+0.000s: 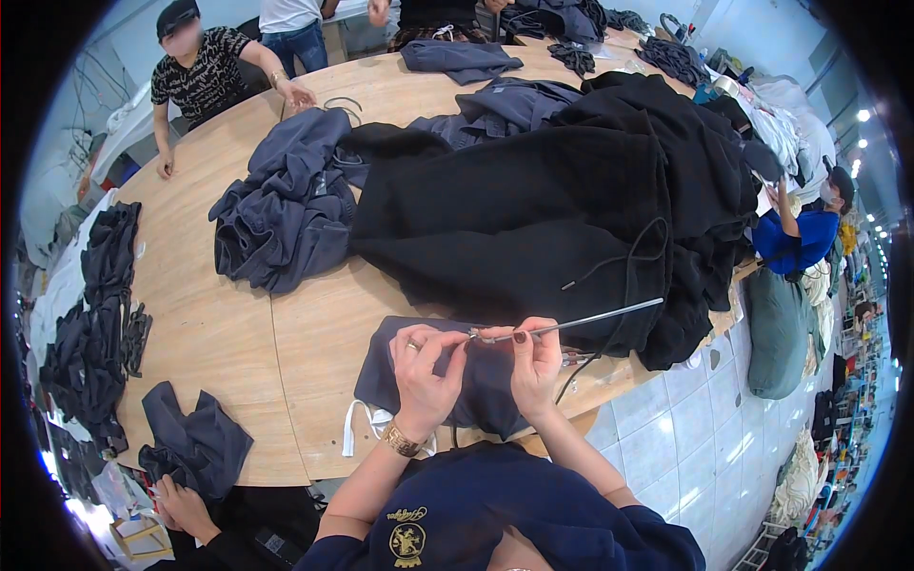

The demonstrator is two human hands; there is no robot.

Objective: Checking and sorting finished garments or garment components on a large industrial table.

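Above the near edge of the table, my right hand (pixel 536 366) is closed on a thin grey metal rod (pixel 609 315), which sticks out to the right past the fingers. My left hand (pixel 426 369) pinches at the rod's other end, where a small piece sits between the fingertips; its kind is too small to make out. Beneath both hands lies a folded dark navy garment (pixel 490 404), with a white cord (pixel 349 430) at its left. Just beyond are black sweatpants (pixel 505 214), their black drawstring (pixel 624 257) loose on top.
Crumpled dark blue garments (pixel 286 205) lie on the wooden table (pixel 205 333). A dark heap (pixel 657 143) is at the right. At the lower left a co-worker's hand (pixel 186 506) touches a dark garment (pixel 190 438). Another person (pixel 205 76) stands across the table.
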